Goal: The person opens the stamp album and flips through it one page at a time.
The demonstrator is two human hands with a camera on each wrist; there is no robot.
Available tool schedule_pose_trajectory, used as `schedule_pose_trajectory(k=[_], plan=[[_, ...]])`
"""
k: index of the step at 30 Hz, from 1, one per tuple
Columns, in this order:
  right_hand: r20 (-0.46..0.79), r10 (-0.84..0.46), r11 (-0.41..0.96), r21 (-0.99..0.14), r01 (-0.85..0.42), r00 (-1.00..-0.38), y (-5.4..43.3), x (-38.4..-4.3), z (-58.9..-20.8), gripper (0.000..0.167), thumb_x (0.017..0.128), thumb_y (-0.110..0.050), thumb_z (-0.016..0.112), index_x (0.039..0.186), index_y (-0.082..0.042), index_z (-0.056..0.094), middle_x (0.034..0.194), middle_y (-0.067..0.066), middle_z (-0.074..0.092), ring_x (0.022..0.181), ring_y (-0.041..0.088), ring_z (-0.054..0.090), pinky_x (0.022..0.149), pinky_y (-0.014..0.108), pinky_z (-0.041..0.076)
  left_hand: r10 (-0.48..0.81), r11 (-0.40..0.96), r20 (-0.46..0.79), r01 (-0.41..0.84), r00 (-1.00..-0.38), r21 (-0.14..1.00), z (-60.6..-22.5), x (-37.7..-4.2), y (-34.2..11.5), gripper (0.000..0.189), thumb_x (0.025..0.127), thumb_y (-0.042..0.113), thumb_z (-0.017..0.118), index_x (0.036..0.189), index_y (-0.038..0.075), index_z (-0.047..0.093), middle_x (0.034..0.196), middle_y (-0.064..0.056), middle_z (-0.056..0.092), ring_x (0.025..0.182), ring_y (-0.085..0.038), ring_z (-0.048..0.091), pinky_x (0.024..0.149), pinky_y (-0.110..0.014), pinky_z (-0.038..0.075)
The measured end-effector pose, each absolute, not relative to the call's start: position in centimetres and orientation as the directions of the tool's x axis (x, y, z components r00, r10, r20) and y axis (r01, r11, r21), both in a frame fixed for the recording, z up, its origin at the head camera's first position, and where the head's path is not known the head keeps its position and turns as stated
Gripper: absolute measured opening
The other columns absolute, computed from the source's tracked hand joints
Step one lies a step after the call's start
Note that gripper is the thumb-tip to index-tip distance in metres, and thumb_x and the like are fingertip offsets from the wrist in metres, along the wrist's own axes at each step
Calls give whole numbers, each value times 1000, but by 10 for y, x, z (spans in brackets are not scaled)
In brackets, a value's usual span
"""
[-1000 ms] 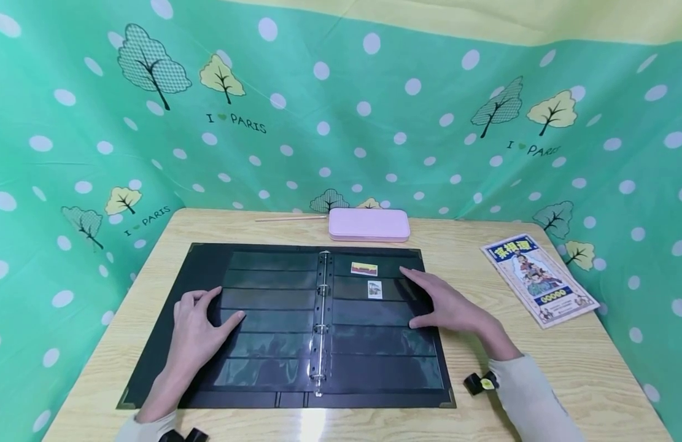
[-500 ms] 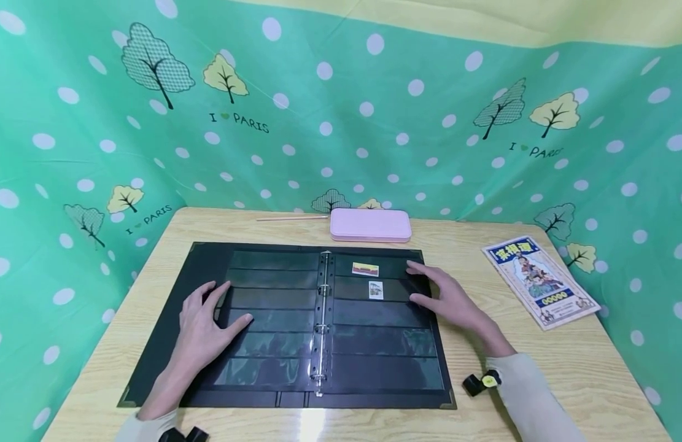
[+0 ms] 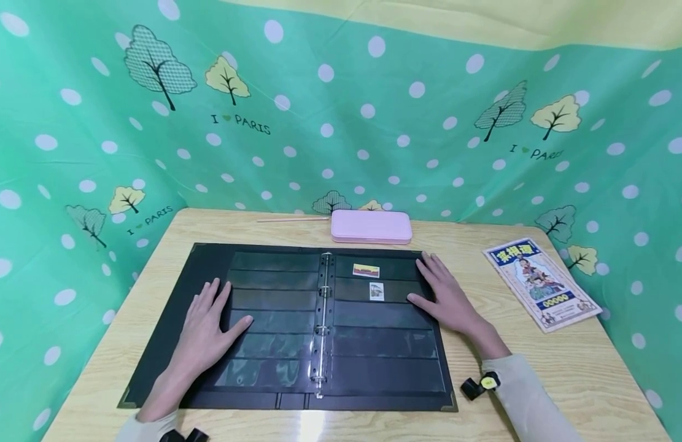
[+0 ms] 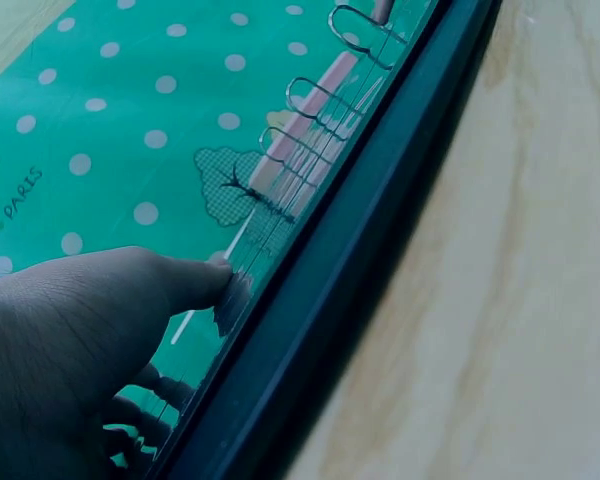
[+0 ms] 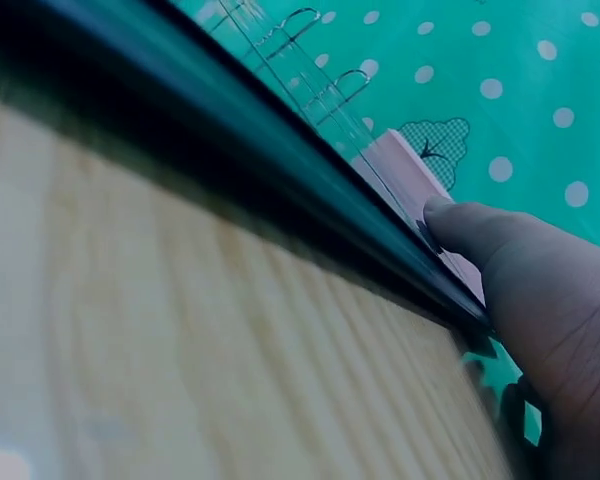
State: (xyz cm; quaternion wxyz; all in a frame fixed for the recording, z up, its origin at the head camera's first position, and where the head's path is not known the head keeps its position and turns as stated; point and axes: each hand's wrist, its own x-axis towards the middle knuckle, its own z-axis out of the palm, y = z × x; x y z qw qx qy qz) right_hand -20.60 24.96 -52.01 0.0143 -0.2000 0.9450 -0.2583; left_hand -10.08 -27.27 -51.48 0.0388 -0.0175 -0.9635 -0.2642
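A black ring-binder stamp album [image 3: 274, 299] lies spread on the wooden table, its pages divided into horizontal clear strips. Two stamps show on the right page: a yellow and red stamp [image 3: 366, 271] in the top strip and a small whitish stamp [image 3: 376, 291] in the strip below. My left hand [image 3: 207, 334] rests on the album's left side, fingers extended and thumb over the page edge. On the right edge lies my right hand [image 3: 448, 298], fingers straight, thumb on the page. In the right wrist view, the right thumb [image 5: 470, 228] touches the page surface. Neither hand holds anything.
Behind the album lie a pink case [image 3: 371, 226] and a thin stick [image 3: 293, 219]. A printed booklet [image 3: 541, 283] sits at the table's right side. A green dotted curtain [image 3: 341, 123] hangs around the back and sides.
My left fingers have straightened and moved slightly right, flattening onto the album. My right hand has shifted outward to the album's right edge, its fingers now extended. The stamps stay in place.
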Motion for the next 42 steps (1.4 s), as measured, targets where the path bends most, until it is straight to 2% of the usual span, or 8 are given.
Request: schedule_pose_trajectory(k=[5, 10, 19, 29, 32, 38, 42], plan=[[58, -386, 824, -428, -372, -921, 249, -204, -520, 97, 104, -55, 73, 175, -5, 29, 185, 20, 11, 171, 44, 7, 131, 70, 20, 19, 863, 102, 68, -995, 501, -516, -102, -272, 100, 101, 51, 78, 169, -7, 35, 176, -37, 22, 165, -56, 14, 133, -71, 11], [44, -375, 832, -424, -358, -926, 248, -202, -519, 105, 99, -61, 77, 175, -5, 31, 185, 20, 13, 171, 44, 9, 131, 70, 22, 20, 862, 103, 69, -994, 502, -517, -102, -272, 100, 101, 51, 78, 169, -7, 35, 176, -37, 22, 166, -56, 14, 133, -71, 11], [21, -391, 810, -468, -355, -920, 248, -202, -515, 103, 98, -58, 81, 174, -6, 35, 183, 13, 25, 170, 40, 16, 132, 69, 21, 20, 863, 86, 60, -996, 501, -516, -103, -270, 100, 101, 51, 78, 170, -7, 34, 176, -37, 21, 166, -56, 13, 133, -71, 11], [16, -411, 812, -447, -375, -911, 251, -203, -514, 95, 98, -54, 83, 172, -12, 41, 181, 11, 31, 170, 40, 17, 129, 71, 26, 22, 864, 79, 59, -997, 499, -517, -103, -269, 101, 101, 52, 78, 170, -7, 33, 177, -37, 21, 166, -56, 13, 133, -71, 10], [32, -427, 809, -434, -397, -904, 250, -202, -512, 91, 99, -51, 82, 171, -13, 44, 180, 13, 33, 169, 42, 20, 128, 71, 28, 22, 863, 75, 57, -997, 501, -517, -102, -269, 101, 101, 52, 78, 170, -7, 33, 177, -37, 21, 166, -56, 13, 133, -70, 10], [72, -433, 798, -432, -419, -898, 244, -198, -509, 86, 101, -47, 81, 173, -18, 42, 176, 27, 35, 157, 57, 37, 119, 76, 38, 19, 866, 87, 60, -996, 497, -516, -100, -272, 101, 101, 52, 79, 170, -7, 34, 176, -38, 22, 165, -56, 14, 133, -71, 12], [62, -403, 803, -456, -385, -913, 242, -196, -508, 85, 102, -47, 81, 173, -21, 42, 176, 28, 33, 156, 60, 36, 118, 78, 39, 20, 864, 86, 60, -996, 500, -517, -100, -272, 101, 101, 51, 78, 170, -7, 34, 176, -38, 22, 165, -56, 14, 133, -71, 11]])
